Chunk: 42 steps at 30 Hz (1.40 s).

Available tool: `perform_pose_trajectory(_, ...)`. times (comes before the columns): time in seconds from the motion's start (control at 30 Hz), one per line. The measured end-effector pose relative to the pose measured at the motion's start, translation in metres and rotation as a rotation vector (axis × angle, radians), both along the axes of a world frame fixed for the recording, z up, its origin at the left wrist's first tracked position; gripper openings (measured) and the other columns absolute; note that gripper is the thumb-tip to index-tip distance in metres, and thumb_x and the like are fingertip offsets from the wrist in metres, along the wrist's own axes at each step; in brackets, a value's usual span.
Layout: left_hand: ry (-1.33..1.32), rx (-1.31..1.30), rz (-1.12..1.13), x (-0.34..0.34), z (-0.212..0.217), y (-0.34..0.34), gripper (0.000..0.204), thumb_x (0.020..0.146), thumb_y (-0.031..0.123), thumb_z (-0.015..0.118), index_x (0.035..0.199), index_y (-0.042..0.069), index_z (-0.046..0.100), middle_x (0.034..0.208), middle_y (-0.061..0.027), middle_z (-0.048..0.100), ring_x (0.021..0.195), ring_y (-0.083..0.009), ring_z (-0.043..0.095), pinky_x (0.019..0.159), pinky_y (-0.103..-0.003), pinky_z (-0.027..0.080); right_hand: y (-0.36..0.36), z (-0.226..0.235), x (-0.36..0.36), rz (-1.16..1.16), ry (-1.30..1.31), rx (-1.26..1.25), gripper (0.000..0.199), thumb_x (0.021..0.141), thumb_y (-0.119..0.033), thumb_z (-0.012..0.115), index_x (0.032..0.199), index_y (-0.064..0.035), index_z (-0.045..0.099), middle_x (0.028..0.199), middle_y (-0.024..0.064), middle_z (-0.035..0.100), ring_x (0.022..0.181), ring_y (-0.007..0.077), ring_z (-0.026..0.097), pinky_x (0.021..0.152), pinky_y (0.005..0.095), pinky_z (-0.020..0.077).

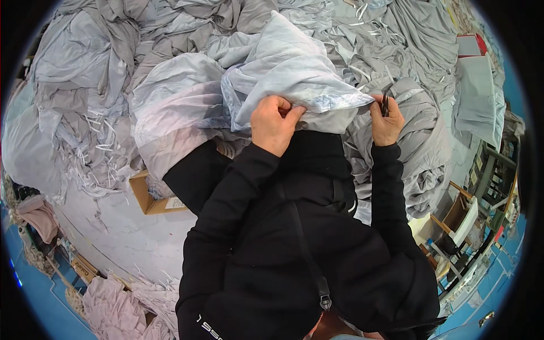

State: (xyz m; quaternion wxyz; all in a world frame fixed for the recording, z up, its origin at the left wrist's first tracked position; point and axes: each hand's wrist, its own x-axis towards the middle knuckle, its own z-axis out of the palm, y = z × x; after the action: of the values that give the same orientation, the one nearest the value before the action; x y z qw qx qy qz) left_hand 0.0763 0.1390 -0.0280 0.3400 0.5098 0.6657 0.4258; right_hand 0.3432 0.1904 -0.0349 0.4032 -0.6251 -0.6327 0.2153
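A pale blue and white printed cloth (289, 68) lies across my lap, one pointed corner standing up at the far side. My left hand (273, 123) pinches its near edge between thumb and fingers. At the right end of that edge, my right hand (387, 120) grips the cloth's corner, and the edge runs fairly straight between both hands. Small dark thread snips (385, 105) also sit in my right hand, their tips pointing away from me; whether the blades are apart is hard to make out. More pale cloth (175, 107) drapes over my left knee.
Heaped grey and pale blue fabric (85, 62) with loose white strips surrounds my lap. A cardboard box (148, 203) stands on the light floor at my left. Pink-grey cloth scraps (116, 303) lie lower left. At right are a wooden-edged box (456, 218) and a red box (470, 45).
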Motion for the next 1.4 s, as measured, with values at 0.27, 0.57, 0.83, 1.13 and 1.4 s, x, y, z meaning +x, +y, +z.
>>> perform_pose_trajectory(0.27, -0.387, -0.117, 0.026, -0.004, -0.016, -0.006, 0.014, 0.081, 0.007, 0.073, 0.078, -0.001, 0.062, 0.074, -0.0081, 0.065, 0.063, -0.0157, 0.060, 0.060, -0.028, 0.048, -0.001, 0.011, 0.005, 0.084, -0.006, 0.015, 0.023, 0.085, -0.003, 0.069, 0.108, -0.0025, 0.065, 0.089, -0.0005, 0.060, 0.074, 0.0056, 0.053, 0.066, 0.0207, 0.0441)
perform_pose_trajectory(0.57, -0.506, -0.024, -0.036, -0.012, -0.019, -0.021, 0.005, 0.091, -0.001, 0.061, 0.086, -0.002, 0.060, 0.084, -0.0051, 0.066, 0.075, -0.0082, 0.060, 0.069, -0.022, 0.049, -0.026, 0.084, -0.089, 0.481, -0.116, -0.051, 0.034, 0.085, -0.005, 0.070, 0.118, -0.0048, 0.063, 0.089, 0.0042, 0.059, 0.075, 0.0116, 0.056, 0.068, 0.0237, 0.0463)
perform_pose_trajectory(0.83, -0.436, 0.029, -0.044, -0.010, -0.008, -0.024, 0.007, 0.090, -0.004, 0.061, 0.085, 0.000, 0.058, 0.086, -0.0014, 0.063, 0.074, -0.0051, 0.053, 0.066, -0.020, 0.044, -0.020, 0.076, -0.112, 0.657, -0.509, 0.171, 0.038, 0.073, -0.010, 0.076, 0.110, -0.0111, 0.067, 0.082, 0.0037, 0.057, 0.076, 0.0223, 0.061, 0.065, 0.0344, 0.0491)
perform_pose_trajectory(1.13, -0.437, 0.076, -0.062, -0.008, -0.008, -0.025, 0.009, 0.090, -0.005, 0.060, 0.084, 0.001, 0.057, 0.086, 0.0001, 0.061, 0.071, -0.0037, 0.049, 0.064, -0.019, 0.042, -0.020, 0.068, -0.112, 0.655, -0.535, 0.188, 0.034, 0.073, -0.009, 0.076, 0.106, -0.0116, 0.068, 0.081, 0.0026, 0.058, 0.076, 0.0211, 0.061, 0.065, 0.0333, 0.0496)
perform_pose_trajectory(1.4, -0.436, 0.059, -0.073, -0.007, -0.007, -0.025, 0.008, 0.089, -0.005, 0.060, 0.085, 0.001, 0.057, 0.086, -0.0004, 0.061, 0.072, -0.0040, 0.049, 0.065, -0.019, 0.042, -0.017, 0.063, -0.113, 0.646, -0.507, 0.214, 0.031, 0.072, -0.009, 0.076, 0.102, -0.0124, 0.069, 0.078, 0.0015, 0.058, 0.072, 0.0202, 0.061, 0.062, 0.0328, 0.0495)
